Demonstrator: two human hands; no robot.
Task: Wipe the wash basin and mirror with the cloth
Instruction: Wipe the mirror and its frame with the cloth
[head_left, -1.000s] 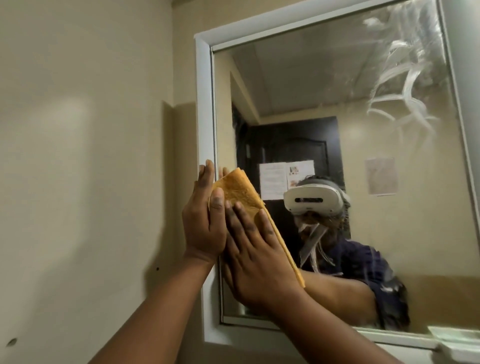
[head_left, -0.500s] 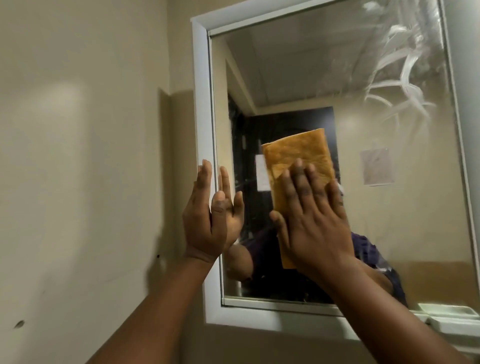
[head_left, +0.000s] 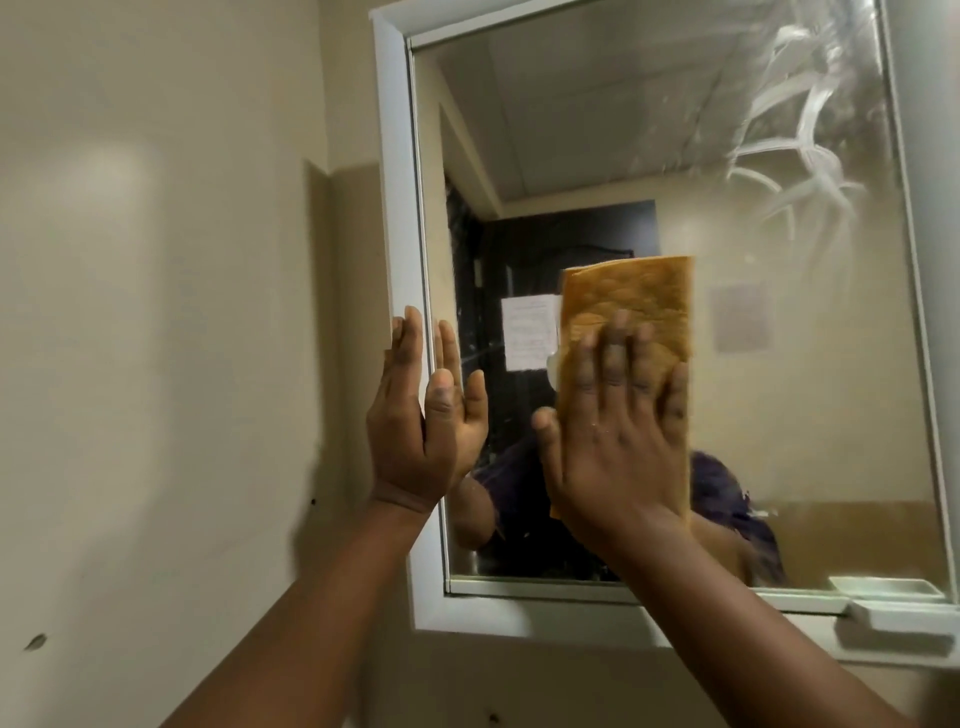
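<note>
Orange cloth (head_left: 631, 306), folded into a tall rectangle, lies flat against the glass of the mirror (head_left: 649, 156) near the middle of the head view. The right hand (head_left: 615, 441) presses on the lower half of the cloth with an open, flat grip, all fingers spread and pointing to 12 o'clock; nothing is clasped. The left hand (head_left: 415, 431), at 9 o'clock from the cloth, is also open and flat, its fingers upright, and rests on the left side of the white frame (head_left: 395, 182) where frame and glass meet. It holds nothing. White smear streaks (head_left: 800, 145) cover the glass at 1 o'clock from the cloth. A small white shelf (head_left: 898, 621) sits on the frame at 5 o'clock. A beige wall (head_left: 156, 312) fills the left side. The wash basin is out of view.
</note>
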